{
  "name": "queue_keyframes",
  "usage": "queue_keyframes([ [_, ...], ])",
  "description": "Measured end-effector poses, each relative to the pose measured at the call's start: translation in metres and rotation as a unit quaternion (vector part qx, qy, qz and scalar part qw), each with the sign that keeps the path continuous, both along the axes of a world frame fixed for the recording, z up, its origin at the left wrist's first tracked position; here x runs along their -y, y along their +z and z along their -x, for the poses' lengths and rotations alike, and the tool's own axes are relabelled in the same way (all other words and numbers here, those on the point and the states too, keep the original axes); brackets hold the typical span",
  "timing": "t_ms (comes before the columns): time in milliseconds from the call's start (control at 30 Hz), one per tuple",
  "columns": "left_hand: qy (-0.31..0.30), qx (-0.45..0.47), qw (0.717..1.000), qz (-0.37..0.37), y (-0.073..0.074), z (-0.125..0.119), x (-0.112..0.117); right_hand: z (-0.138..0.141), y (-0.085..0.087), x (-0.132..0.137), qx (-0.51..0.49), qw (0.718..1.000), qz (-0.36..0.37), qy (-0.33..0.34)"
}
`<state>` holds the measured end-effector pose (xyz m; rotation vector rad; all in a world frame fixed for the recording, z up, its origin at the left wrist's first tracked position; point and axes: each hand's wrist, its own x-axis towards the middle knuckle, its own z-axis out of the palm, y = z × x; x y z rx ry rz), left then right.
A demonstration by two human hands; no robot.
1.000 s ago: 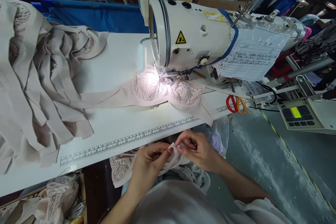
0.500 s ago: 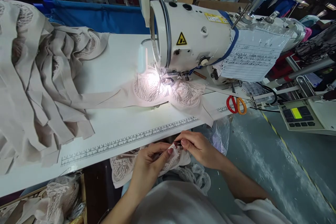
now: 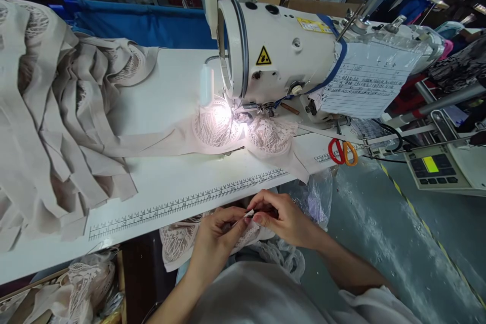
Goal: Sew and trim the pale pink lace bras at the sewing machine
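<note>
Over my lap, my left hand (image 3: 220,235) is closed, with thumb and finger pinching the edge of a pale pink lace bra (image 3: 178,243). Right beside it, my right hand (image 3: 286,217) curls round a small dark tool (image 3: 261,209), mostly hidden by the fingers, its tip at the pinched edge. Another lace bra (image 3: 270,137) lies on the white table under the lit head of the sewing machine (image 3: 281,50), its band running left.
Pale bras lie in a heap (image 3: 68,111) on the table's left. A printed ruler (image 3: 182,206) follows the front edge. Red and orange scissor handles (image 3: 341,152) jut out at right, near a control panel (image 3: 433,167). A box of lace pieces (image 3: 87,283) stands at lower left.
My right hand has turned slightly, its thumb shifting down and left, and the tool's tip has moved against the pinched edge. My left hand stays in nearly the same place.
</note>
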<state>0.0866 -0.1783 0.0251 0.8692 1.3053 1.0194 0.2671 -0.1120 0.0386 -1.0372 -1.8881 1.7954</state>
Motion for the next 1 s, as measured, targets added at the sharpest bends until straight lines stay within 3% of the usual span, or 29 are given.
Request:
queue_keyframes([
  [200,-0.013,-0.014,1.0,-0.003,0.001,-0.001,-0.001,0.004,0.0,0.002,0.003,1.0,-0.003,-0.029],
  [367,0.027,0.001,0.999,0.044,0.005,-0.001,0.001,-0.008,-0.008,0.0,-0.044,0.995,-0.035,-0.081],
  [433,0.049,0.02,0.996,0.069,0.007,-0.001,0.002,-0.017,-0.015,-0.002,-0.036,0.998,-0.042,-0.041],
  [500,0.065,0.041,0.994,0.077,0.008,-0.001,0.002,-0.025,-0.024,-0.002,0.037,0.997,-0.064,0.025],
  [600,0.082,0.063,0.992,0.075,0.008,0.0,0.001,-0.031,-0.035,-0.003,0.18,0.972,-0.098,0.11],
  [667,0.084,0.072,0.991,0.078,0.006,0.001,0.002,-0.033,-0.037,-0.003,0.209,0.96,-0.097,0.159],
  [767,0.067,0.059,0.993,0.072,0.001,0.006,0.003,-0.034,-0.023,-0.005,0.114,0.964,-0.111,0.212],
  [867,0.015,0.026,0.999,-0.027,-0.005,0.011,0.004,-0.033,0.003,-0.008,-0.073,0.961,-0.114,0.242],
  [933,-0.055,0.05,0.99,-0.124,-0.012,0.012,0.002,-0.032,0.015,-0.009,-0.165,0.944,-0.078,0.275],
  [1000,-0.173,0.073,0.966,-0.179,-0.02,0.009,-0.002,-0.031,0.015,-0.007,-0.203,0.926,-0.051,0.313],
])
